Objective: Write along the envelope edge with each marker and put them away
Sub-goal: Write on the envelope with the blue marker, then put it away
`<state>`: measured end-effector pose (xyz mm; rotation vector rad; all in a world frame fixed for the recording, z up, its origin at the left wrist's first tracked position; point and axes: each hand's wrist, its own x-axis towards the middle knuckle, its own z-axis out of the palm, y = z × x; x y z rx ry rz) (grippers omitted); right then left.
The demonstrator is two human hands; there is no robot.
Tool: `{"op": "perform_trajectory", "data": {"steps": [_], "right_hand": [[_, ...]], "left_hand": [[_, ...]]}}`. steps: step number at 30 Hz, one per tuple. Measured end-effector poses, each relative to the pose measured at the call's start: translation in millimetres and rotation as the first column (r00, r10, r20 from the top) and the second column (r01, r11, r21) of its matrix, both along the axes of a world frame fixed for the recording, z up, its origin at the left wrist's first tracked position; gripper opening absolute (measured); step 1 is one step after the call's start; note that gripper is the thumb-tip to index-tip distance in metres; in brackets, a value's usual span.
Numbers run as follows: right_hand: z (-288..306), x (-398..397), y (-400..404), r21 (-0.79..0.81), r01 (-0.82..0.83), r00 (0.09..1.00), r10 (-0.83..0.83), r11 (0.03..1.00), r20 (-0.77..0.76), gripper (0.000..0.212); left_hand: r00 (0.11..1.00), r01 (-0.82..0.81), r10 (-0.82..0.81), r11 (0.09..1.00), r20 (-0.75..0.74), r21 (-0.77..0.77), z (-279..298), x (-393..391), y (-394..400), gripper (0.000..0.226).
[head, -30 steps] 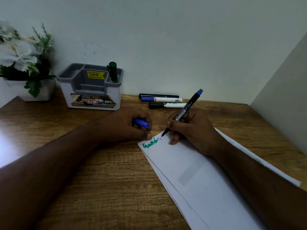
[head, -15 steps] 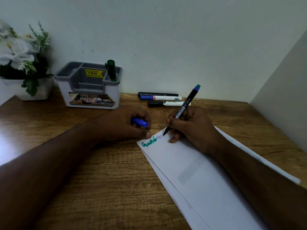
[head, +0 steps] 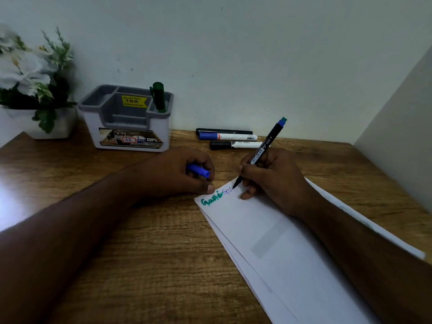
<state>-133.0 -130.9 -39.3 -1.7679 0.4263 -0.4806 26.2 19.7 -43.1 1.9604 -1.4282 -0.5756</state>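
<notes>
2 hazards stand out: the right hand (head: 273, 181), pinching the slim black blue-tipped marker (head: 259, 154) with its tip on the white paper envelope (head: 268, 235), could smear the wet green lettering (head: 211, 199), and the envelope may slide. The left hand (head: 184, 174) grips the blue plastic cap (head: 198, 170), its thumb touching the corner. 3 capped markers (head: 230, 138) lie behind, near the grey-and-white plastic organiser (head: 127, 120) holding 1 green marker (head: 159, 97).

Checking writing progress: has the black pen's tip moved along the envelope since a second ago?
Yes. The black pen tip has moved rightward along the white envelope edge, away from the green word.
</notes>
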Motion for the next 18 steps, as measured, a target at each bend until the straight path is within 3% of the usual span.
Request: {"op": "perform_trajectory", "data": {"steps": [18], "right_hand": [[0.2, -0.6, 0.4, 0.001, 0.083, 0.997, -0.083, 0.997, 0.005, 0.017]], "left_hand": [[1.000, 0.006, -0.006, 1.000, -0.014, -0.008, 2.4, -2.5, 0.7, 0.018]]}}
